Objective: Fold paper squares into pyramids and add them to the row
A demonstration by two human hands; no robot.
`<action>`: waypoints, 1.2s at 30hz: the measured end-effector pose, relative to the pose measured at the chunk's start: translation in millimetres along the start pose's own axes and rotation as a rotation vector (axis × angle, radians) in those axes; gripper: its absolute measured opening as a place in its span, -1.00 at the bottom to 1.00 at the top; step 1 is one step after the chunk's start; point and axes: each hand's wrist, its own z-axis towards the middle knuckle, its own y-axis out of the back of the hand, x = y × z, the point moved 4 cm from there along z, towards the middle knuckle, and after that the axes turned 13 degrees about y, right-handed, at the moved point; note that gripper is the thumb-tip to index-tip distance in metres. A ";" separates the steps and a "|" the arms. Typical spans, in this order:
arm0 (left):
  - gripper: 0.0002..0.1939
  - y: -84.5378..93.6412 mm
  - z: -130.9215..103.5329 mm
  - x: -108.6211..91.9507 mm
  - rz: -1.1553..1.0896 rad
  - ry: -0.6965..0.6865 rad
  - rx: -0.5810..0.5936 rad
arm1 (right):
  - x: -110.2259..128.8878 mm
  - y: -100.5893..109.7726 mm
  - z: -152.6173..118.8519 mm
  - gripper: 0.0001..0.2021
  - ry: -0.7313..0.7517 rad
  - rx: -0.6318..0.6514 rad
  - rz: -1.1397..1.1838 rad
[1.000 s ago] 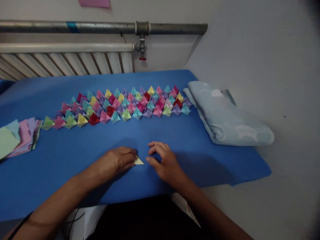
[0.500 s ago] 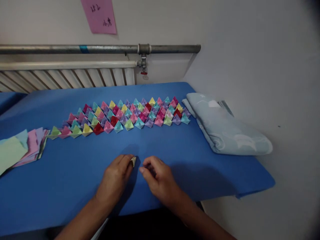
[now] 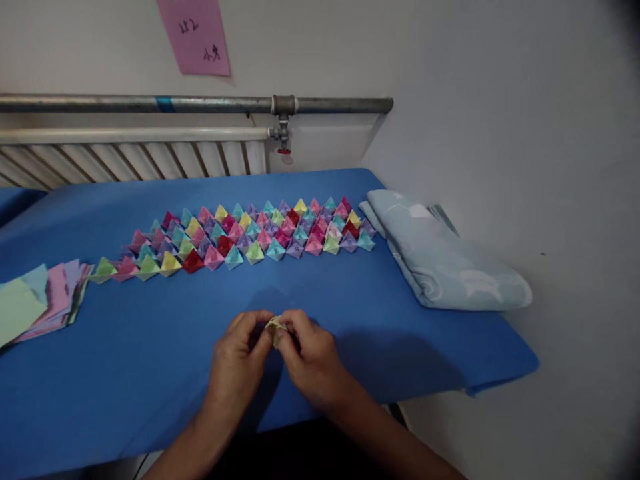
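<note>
A small pale yellow folded paper (image 3: 275,325) is pinched between both hands above the blue surface (image 3: 165,360). My left hand (image 3: 239,360) grips its left side between thumb and fingers. On its right side, my right hand (image 3: 311,357) holds it with thumb and index finger, the other fingers curled under. Beyond the hands stand rows of small folded paper boats (image 3: 255,252) in pink, green, blue, purple, yellow and red, packed close together.
A fan of loose coloured paper sheets (image 3: 59,293) lies at the left edge. At the right is a folded light blue patterned cloth (image 3: 445,257). A radiator (image 3: 150,160) and a metal pipe (image 3: 215,105) run along the wall behind, below a pink note (image 3: 195,37).
My right hand has closed in on the yellow paper and now grips it too. The paper has turned and opened a little. The whole view has shifted slightly.
</note>
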 end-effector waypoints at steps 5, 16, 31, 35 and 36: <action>-0.84 -3.0 -1.7 7.3 -0.167 0.085 0.049 | -4.3 2.3 1.0 -0.79 -0.038 -0.058 0.111; -0.88 5.0 -1.1 12.6 -0.491 0.338 0.245 | -6.2 2.8 -4.0 -0.81 -0.127 -0.120 0.382; -0.65 3.6 -4.3 10.9 -0.342 0.252 0.329 | -9.3 -1.1 1.9 -0.87 -0.419 0.023 0.655; -0.65 -0.2 -7.5 6.9 -0.131 0.222 0.491 | -9.4 2.0 0.5 -0.83 -0.423 -0.003 0.612; -0.62 -0.1 -8.2 5.7 -0.116 0.207 0.509 | -9.2 2.5 0.6 -0.82 -0.421 0.002 0.604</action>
